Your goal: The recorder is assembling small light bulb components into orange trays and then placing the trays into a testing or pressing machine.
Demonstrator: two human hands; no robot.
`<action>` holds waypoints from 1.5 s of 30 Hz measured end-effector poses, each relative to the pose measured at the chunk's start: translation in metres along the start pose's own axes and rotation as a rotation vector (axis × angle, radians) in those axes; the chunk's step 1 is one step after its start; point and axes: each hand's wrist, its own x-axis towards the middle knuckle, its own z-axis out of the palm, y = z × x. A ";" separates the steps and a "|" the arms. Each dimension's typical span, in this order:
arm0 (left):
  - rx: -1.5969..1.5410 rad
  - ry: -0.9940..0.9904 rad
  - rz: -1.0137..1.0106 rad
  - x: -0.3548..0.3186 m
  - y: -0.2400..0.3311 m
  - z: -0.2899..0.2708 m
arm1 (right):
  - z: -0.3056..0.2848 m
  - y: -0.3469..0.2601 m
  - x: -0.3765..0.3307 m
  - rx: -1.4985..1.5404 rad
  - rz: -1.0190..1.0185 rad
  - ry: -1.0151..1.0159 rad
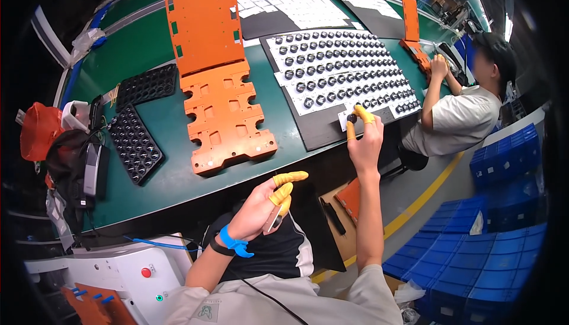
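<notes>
My right hand (366, 138), with yellow finger cots, reaches to the near right edge of a black foam sheet (317, 129). Its thumb and finger pinch a small white plate with a black round part (351, 118). Rows of similar white plates with black round parts (332, 79) cover the sheet. My left hand (258, 206), also in yellow finger cots, is closed over my lap in front of the bench edge. A small flat white plate with a dark round part (273, 219) is held in it, partly hidden by the fingers. A blue band circles the left wrist.
An orange hinged fixture (228, 111) stands open on the green bench (172, 188). Two black trays with round pockets (135, 144) lie left of it. A co-worker (459, 111) sits at the right beside another orange fixture (411, 19). Blue crates (462, 254) are stacked at lower right.
</notes>
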 end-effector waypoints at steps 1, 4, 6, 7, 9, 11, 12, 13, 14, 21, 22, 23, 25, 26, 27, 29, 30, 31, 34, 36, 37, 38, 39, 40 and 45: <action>-0.005 -0.003 -0.002 -0.001 0.000 -0.002 | 0.000 0.006 0.002 -0.001 -0.005 -0.003; -0.025 -0.015 0.017 -0.001 -0.002 -0.008 | 0.003 0.011 0.010 -0.140 -0.085 -0.054; -0.025 -0.031 0.019 -0.001 -0.003 -0.009 | 0.005 0.013 0.014 -0.144 -0.112 -0.059; -0.026 -0.035 0.007 -0.001 -0.004 -0.007 | 0.006 0.014 0.016 -0.148 -0.135 -0.062; -0.023 -0.032 -0.009 -0.001 -0.007 -0.007 | 0.009 0.015 0.018 -0.161 -0.123 -0.085; -0.041 -0.032 -0.015 -0.003 -0.008 -0.007 | 0.012 0.015 0.020 -0.174 -0.112 -0.110; -0.059 -0.032 -0.022 -0.004 -0.009 -0.007 | 0.013 0.015 0.020 -0.187 -0.105 -0.120; -0.061 -0.030 -0.020 -0.004 -0.008 -0.007 | 0.014 0.015 0.021 -0.201 -0.099 -0.131; -0.078 -0.031 -0.026 -0.004 -0.008 -0.007 | 0.014 0.015 0.021 -0.200 -0.102 -0.134; -0.354 -0.109 -0.098 -0.005 -0.006 -0.016 | 0.017 0.014 0.026 -0.227 -0.091 -0.150; -0.356 -0.108 -0.094 -0.007 -0.005 -0.017 | 0.017 0.015 0.026 -0.237 -0.090 -0.158; -0.370 -0.123 -0.091 -0.008 -0.005 -0.017 | 0.018 0.016 0.026 -0.235 -0.095 -0.159; -0.387 -0.138 -0.084 -0.008 -0.005 -0.017 | 0.017 0.017 0.026 -0.250 -0.094 -0.171; -0.361 -0.152 -0.085 -0.009 -0.004 -0.017 | 0.017 0.012 0.026 -0.247 -0.099 -0.173; -0.335 -0.166 -0.087 -0.009 -0.003 -0.017 | 0.015 0.006 0.026 -0.250 -0.092 -0.134; -0.406 -0.182 -0.090 -0.010 -0.005 -0.019 | 0.006 -0.020 0.026 -0.159 -0.086 -0.061; -0.474 -0.204 -0.094 -0.009 -0.006 -0.021 | 0.000 -0.040 0.021 -0.034 -0.083 -0.013; -0.522 -0.212 -0.060 -0.007 -0.008 -0.021 | -0.007 -0.061 0.013 0.089 -0.076 0.033; -0.573 -0.135 0.045 -0.004 -0.010 -0.020 | -0.038 -0.134 -0.005 0.486 -0.176 -0.081; -0.594 -0.017 0.073 -0.005 -0.005 -0.016 | -0.050 -0.171 -0.012 0.532 -0.244 -0.196; -0.597 0.009 0.160 0.001 -0.017 -0.020 | -0.052 -0.186 -0.013 0.549 -0.223 -0.257; -0.629 0.179 0.106 0.001 0.002 -0.006 | -0.047 -0.190 -0.019 0.510 -0.243 -0.300; -0.643 0.333 0.044 0.004 0.020 0.013 | -0.046 -0.188 -0.024 0.514 -0.250 -0.297; -0.581 0.370 0.099 0.008 0.013 0.017 | -0.049 -0.186 -0.027 0.504 -0.245 -0.281; -0.458 0.090 0.328 0.005 -0.004 -0.016 | -0.048 -0.191 -0.029 0.555 -0.225 -0.307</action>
